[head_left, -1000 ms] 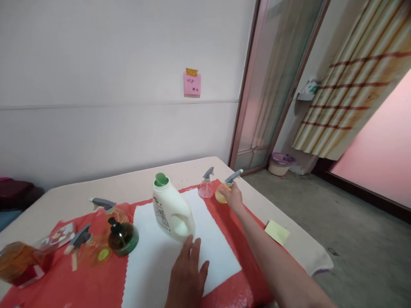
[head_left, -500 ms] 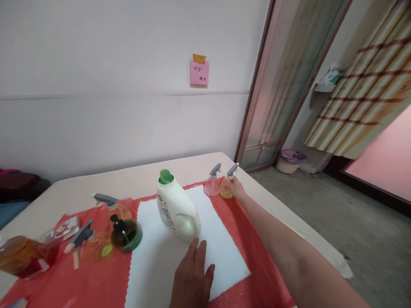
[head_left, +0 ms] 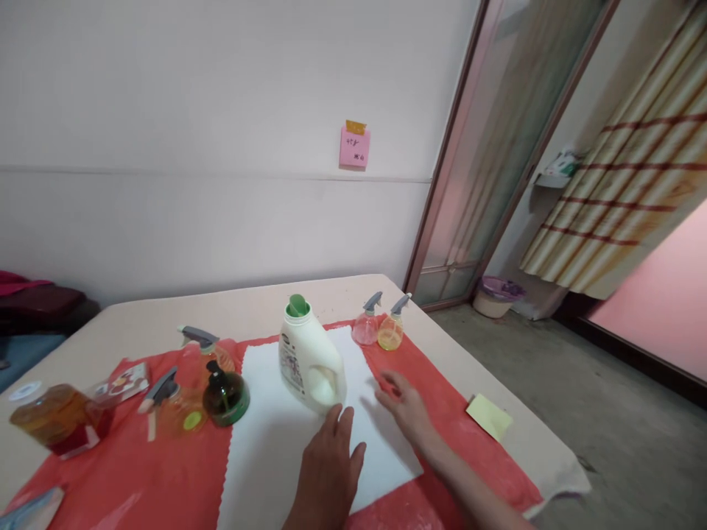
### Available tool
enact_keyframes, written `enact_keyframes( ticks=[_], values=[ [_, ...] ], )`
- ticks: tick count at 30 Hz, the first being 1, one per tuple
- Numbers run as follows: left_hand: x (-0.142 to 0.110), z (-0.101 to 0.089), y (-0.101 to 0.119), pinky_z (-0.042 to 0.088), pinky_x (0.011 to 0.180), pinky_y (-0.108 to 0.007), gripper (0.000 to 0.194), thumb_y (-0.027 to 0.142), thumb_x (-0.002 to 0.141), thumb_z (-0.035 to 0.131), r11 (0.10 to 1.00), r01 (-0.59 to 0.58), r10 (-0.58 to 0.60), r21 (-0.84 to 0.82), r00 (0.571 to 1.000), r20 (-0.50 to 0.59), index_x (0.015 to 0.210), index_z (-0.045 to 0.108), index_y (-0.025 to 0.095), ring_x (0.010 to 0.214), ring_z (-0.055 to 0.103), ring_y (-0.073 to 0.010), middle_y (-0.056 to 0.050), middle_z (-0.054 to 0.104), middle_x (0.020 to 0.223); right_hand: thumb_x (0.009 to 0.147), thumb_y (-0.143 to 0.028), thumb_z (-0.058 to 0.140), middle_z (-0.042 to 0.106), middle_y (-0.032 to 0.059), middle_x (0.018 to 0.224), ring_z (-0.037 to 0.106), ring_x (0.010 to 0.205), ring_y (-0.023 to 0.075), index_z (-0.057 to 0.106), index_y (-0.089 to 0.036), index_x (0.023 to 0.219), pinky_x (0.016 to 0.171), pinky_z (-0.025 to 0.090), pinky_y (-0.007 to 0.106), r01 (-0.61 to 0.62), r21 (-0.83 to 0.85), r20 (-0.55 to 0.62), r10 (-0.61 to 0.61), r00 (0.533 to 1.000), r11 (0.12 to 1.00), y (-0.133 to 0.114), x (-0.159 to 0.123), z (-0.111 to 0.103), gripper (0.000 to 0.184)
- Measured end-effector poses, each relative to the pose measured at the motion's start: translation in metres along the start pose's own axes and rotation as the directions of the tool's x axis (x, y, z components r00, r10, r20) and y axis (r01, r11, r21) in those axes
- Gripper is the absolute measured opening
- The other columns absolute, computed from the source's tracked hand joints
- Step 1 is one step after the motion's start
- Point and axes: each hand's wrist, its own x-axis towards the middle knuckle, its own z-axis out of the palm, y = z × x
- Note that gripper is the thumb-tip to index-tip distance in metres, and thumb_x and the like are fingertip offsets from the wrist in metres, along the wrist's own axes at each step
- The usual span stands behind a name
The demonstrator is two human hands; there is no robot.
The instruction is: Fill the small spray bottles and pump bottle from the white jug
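A white detergent jug (head_left: 309, 361) with a green spout and no cap stands on a white cloth (head_left: 265, 442). My left hand (head_left: 331, 460) is near the jug's base, fingers stretched out and holding nothing; I cannot tell if the fingertips touch it. Over the cloth's right edge hovers my right hand (head_left: 406, 405), fingers apart and grasping nothing. Beyond it stand a pink spray bottle (head_left: 365, 327) and a yellow spray bottle (head_left: 391, 333), side by side. Left of the cloth sits a dark green pump bottle (head_left: 225, 397).
Two orange spray bottles, one at the back (head_left: 218, 358) and one nearer (head_left: 180, 408), stand left on a red cloth (head_left: 160, 478). A bottle of amber liquid (head_left: 58, 419) and a small packet (head_left: 127, 383) are farther left. Yellow sticky notes (head_left: 489, 417) lie at the right.
My right hand has let go of the yellow spray bottle and drawn back toward me. The bottle stands beside the pink one. My left hand has barely moved; the view has shifted slightly.
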Motion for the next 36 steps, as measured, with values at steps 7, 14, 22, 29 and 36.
enact_keyframes(
  ticks=[7, 14, 22, 29, 36],
  values=[
    [0.01, -0.019, -0.002, 0.062, 0.079, -0.035, 0.028, 0.019, 0.091, 0.056, 0.991, 0.115, -0.112, -0.067, 0.993, 0.046, 0.12, 0.059, 0.018, 0.101, 0.074, -0.0241, -0.011, 0.073, 0.114, 0.073, -0.043, 0.07, 0.075, 0.0071, 0.118, 0.067, 0.112, 0.0274, 0.076, -0.026, 0.099, 0.099, 0.051, 0.045, 0.107, 0.099, 0.137, -0.12, 0.983, 0.989, -0.055, -0.048, 0.042, 0.031],
    [0.007, -0.043, -0.019, 0.058, 0.085, -0.036, 0.023, 0.023, 0.093, 0.056, 0.925, 0.362, -0.333, -0.117, 0.92, 0.208, 0.114, 0.065, 0.021, 0.097, 0.072, -0.022, -0.006, 0.073, 0.107, 0.076, -0.05, 0.066, 0.075, 0.0114, 0.106, 0.068, 0.101, 0.0276, 0.072, -0.021, 0.095, 0.094, 0.053, 0.046, 0.082, 0.159, 0.137, -0.104, 0.985, 0.984, -0.037, -0.055, 0.086, 0.035],
    [0.002, -0.061, -0.104, 0.054, 0.088, -0.038, 0.029, 0.033, 0.087, 0.059, 0.715, 0.691, -0.686, -0.105, 0.723, 0.083, 0.111, 0.068, 0.017, 0.1, 0.07, -0.0251, -0.011, 0.073, 0.111, 0.077, -0.051, 0.065, 0.076, 0.0078, 0.09, 0.069, 0.086, 0.026, 0.072, -0.024, 0.085, 0.083, 0.054, 0.042, 0.082, 0.156, 0.237, -0.118, 0.964, 0.984, -0.031, -0.059, 0.1, 0.029],
    [-0.003, -0.077, -0.155, 0.055, 0.087, -0.039, 0.026, 0.034, 0.085, 0.059, 0.615, 0.785, -0.789, -0.08, 0.613, -0.044, 0.102, 0.068, 0.017, 0.1, 0.07, -0.0272, -0.012, 0.072, 0.103, 0.077, -0.05, 0.065, 0.076, 0.0057, 0.086, 0.067, 0.077, 0.0241, 0.072, -0.026, 0.083, 0.076, 0.053, 0.038, 0.065, 0.154, 0.273, -0.106, 0.956, 0.986, -0.041, -0.061, 0.093, 0.026],
    [-0.003, -0.071, -0.15, 0.053, 0.092, -0.043, 0.035, 0.033, 0.085, 0.057, 0.629, 0.772, -0.777, -0.095, 0.618, -0.121, 0.115, 0.061, 0.016, 0.111, 0.064, -0.0292, -0.015, 0.064, 0.119, 0.078, -0.043, 0.061, 0.074, 0.004, 0.079, 0.065, 0.074, 0.0237, 0.072, -0.026, 0.081, 0.073, 0.05, 0.037, 0.051, 0.127, 0.282, -0.085, 0.955, 0.991, -0.039, -0.059, 0.091, 0.021]
  ],
)
